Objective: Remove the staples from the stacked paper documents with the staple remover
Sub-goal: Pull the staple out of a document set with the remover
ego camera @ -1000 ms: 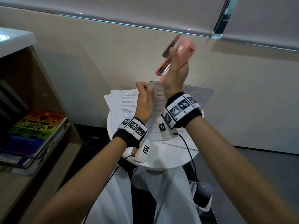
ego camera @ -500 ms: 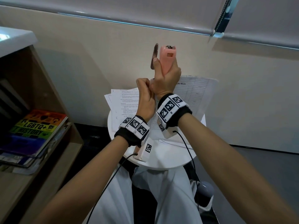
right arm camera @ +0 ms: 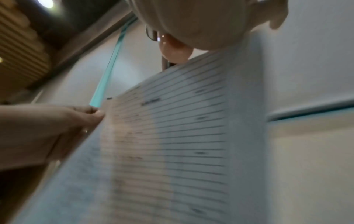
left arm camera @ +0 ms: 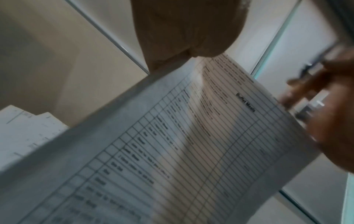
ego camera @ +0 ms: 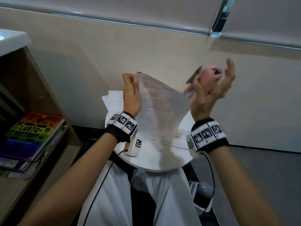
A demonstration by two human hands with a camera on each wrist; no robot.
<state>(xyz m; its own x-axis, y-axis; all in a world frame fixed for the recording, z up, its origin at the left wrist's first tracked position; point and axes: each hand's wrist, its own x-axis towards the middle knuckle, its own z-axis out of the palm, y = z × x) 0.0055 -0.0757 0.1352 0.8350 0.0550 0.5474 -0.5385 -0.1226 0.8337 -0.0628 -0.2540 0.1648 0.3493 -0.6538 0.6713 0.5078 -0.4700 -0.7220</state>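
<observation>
My left hand [ego camera: 131, 93] pinches the top left corner of a printed document [ego camera: 160, 111] and holds it up above the round white table [ego camera: 156, 162]. The same lined sheet [left arm camera: 182, 144] fills the left wrist view, with my fingers [left arm camera: 184, 30] above it. My right hand [ego camera: 210, 92] is raised to the right of the sheet and grips a pink staple remover [ego camera: 206, 77], its metal lever sticking out to the left; some fingers are spread. In the right wrist view the pink staple remover [right arm camera: 174, 51] sits just above the sheet's [right arm camera: 172, 144] top edge. No staple is visible.
More printed papers [ego camera: 114, 100] lie on the table behind the lifted sheet, and another sheet [ego camera: 184, 136] lies at its right side. A wooden shelf [ego camera: 48, 144] with a stack of books [ego camera: 31, 132] stands to the left. A beige wall is close behind.
My right hand has swung away to the right with the pink staple remover and dropped lower. My left hand has lifted the document's corner higher, and the sheet now hangs tilted between my hands.
</observation>
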